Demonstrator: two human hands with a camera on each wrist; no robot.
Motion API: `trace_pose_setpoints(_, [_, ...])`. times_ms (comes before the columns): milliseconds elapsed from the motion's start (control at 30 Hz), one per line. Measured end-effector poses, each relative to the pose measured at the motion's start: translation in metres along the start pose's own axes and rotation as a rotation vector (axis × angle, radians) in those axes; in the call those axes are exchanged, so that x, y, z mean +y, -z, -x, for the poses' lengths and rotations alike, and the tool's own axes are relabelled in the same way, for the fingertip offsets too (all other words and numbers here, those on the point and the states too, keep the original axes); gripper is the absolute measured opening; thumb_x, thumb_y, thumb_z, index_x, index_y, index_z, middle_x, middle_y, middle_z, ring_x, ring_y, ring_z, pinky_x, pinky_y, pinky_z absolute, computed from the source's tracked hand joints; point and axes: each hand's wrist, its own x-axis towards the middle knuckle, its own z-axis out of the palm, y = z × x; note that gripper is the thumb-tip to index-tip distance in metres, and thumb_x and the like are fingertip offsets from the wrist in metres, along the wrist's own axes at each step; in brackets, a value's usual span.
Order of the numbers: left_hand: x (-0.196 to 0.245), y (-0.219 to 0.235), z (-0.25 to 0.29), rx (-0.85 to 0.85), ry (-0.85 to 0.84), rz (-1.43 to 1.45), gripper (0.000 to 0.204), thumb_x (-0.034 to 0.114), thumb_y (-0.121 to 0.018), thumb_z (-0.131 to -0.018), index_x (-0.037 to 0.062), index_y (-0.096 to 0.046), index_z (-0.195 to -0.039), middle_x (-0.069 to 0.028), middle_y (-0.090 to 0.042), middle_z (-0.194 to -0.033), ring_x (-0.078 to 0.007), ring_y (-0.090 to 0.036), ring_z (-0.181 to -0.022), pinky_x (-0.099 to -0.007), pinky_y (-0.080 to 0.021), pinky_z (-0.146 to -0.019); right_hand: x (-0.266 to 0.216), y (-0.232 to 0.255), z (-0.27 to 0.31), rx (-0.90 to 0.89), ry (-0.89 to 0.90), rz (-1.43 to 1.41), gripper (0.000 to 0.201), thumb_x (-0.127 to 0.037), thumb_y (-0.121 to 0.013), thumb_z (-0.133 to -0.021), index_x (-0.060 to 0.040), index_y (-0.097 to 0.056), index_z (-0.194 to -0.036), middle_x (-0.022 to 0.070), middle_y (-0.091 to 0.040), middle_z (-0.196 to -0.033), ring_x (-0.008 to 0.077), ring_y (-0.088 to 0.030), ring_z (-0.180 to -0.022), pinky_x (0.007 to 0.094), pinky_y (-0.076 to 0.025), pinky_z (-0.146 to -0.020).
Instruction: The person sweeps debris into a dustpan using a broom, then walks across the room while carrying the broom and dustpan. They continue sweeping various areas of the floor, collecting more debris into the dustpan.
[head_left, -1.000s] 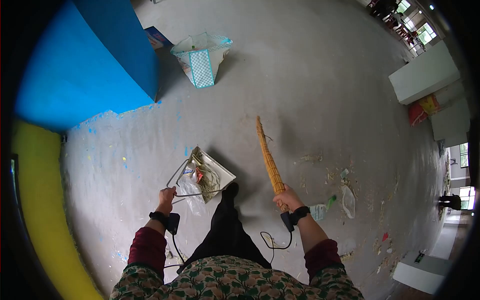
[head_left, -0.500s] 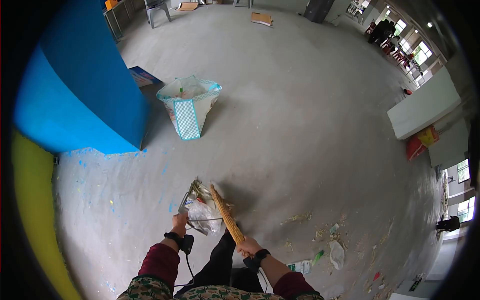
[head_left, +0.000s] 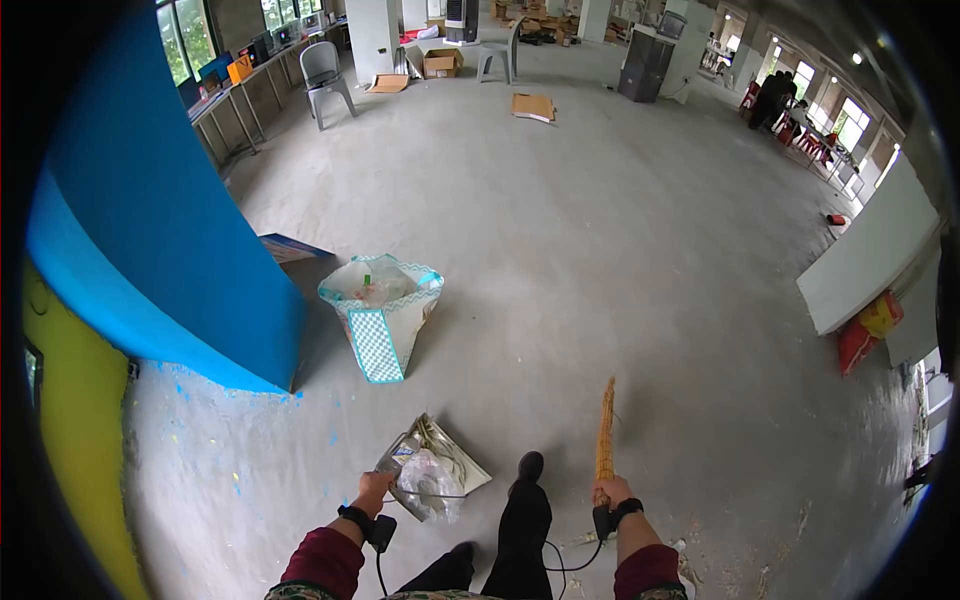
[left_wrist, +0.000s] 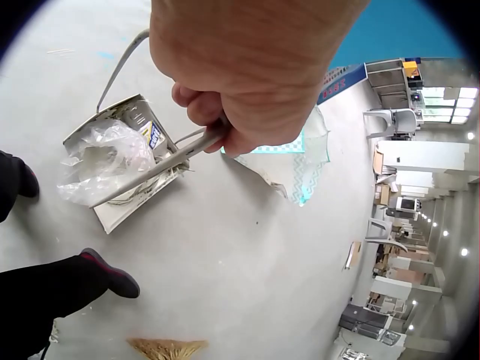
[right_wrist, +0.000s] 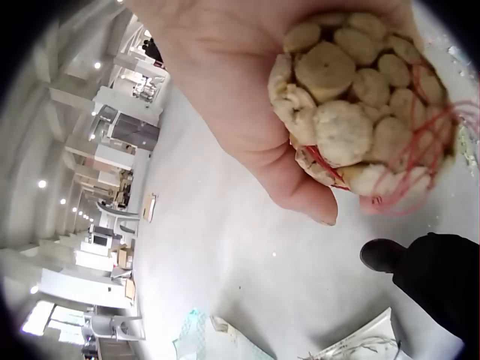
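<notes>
My left hand [head_left: 374, 488] grips the thin metal handle [left_wrist: 169, 163] of a dustpan [head_left: 468, 468]. Inside the dustpan lie a crumpled clear plastic bag [left_wrist: 105, 159], dry straw-like scraps and a small blue-and-white wrapper [left_wrist: 154, 136]. Over to the right, my right hand [head_left: 614, 490] holds a straw broom [head_left: 605, 440] by its bound end, the brush part pointing forward. Bundled stalk ends with loose red string show at the broom's butt [right_wrist: 360, 105] in the right wrist view. Its fanned bristles [left_wrist: 166, 349] appear at the bottom of the left wrist view.
A large open carrier bag [head_left: 376, 345] holding rubbish stands ahead, beside a blue pillar [head_left: 200, 250]. A yellow wall [head_left: 75, 420] runs along the left. Farther off are grey chairs [head_left: 326, 80] and flat cardboard [head_left: 533, 107]. Litter scraps [head_left: 800, 520] lie at the right.
The broom swung left over the dustpan, then back out to the right. The head view has tilted up, and the feet have stepped. Both hands keep their grips; the dustpan has come along.
</notes>
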Motion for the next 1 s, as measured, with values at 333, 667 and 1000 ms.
trace_pose_setpoints(333, [0.073,0.018,-0.164,-0.060,-0.155,-0.249,0.035,0.036,-0.037,-0.075,0.0105,-0.056,-0.062,-0.0061,-0.055,-0.062,-0.0176,-0.055,-0.070,-0.0304,-0.040,-0.062,-0.084,-0.099,-0.044,-0.567,-0.088,0.188,0.031,-0.002,-0.059,-0.056,-0.0011,-0.044,-0.083,0.0061,-0.047,-0.055,0.0150,-0.048,-0.041,0.0273,-0.040,-0.037])
trace_pose_setpoints(667, [0.162,0.099,-0.258,0.150,0.491,0.827,0.027,0.021,-0.056,-0.070,0.0016,-0.051,-0.051,-0.0006,-0.040,-0.044,-0.0094,-0.034,-0.041,-0.0264,-0.025,-0.041,-0.206,0.031,-0.087,-0.260,0.164,0.200,0.045,0.001,-0.058,-0.054,-0.0015,-0.039,-0.095,0.0076,-0.048,-0.055,0.0175,-0.049,-0.042,0.0285,-0.040,-0.037])
trace_pose_setpoints(1000, [0.197,0.069,-0.385,0.040,-0.080,-0.214,0.005,0.014,-0.047,-0.069,0.0123,-0.050,-0.067,-0.0072,-0.055,-0.062,-0.0216,-0.055,-0.062,-0.0336,-0.040,-0.055,-0.279,-0.035,-0.201,-0.309,0.038,0.303,0.013,-0.005,-0.056,-0.057,-0.0036,-0.048,-0.067,0.0059,-0.047,-0.050,0.0169,-0.047,-0.040,0.0289,-0.038,-0.035])
